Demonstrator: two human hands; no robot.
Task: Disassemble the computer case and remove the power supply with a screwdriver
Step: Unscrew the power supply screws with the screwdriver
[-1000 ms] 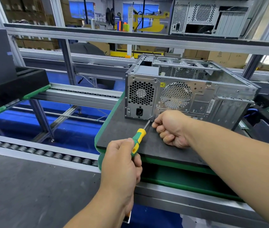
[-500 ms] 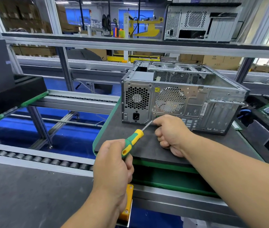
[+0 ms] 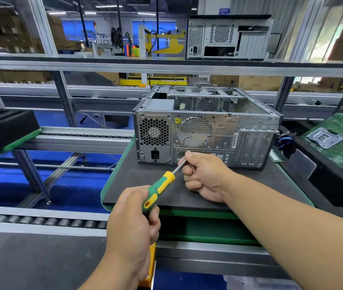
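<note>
Head view: the left hand (image 3: 132, 222) grips the screwdriver (image 3: 159, 188) handle, the right hand (image 3: 203, 176) pinches its shaft against the back of the computer case (image 3: 206, 130), which lies on a dark mat (image 3: 141, 185), power supply (image 3: 155, 141) at its left end.

A dark grey counter (image 3: 141, 185) with a green edge carries the computer case (image 3: 206, 130), which lies on its side just beyond the right hand (image 3: 205, 177), rear panel facing the person. To the right of that hand, a green circuit board (image 3: 342, 141) lies on a black surface (image 3: 334, 185).
</note>
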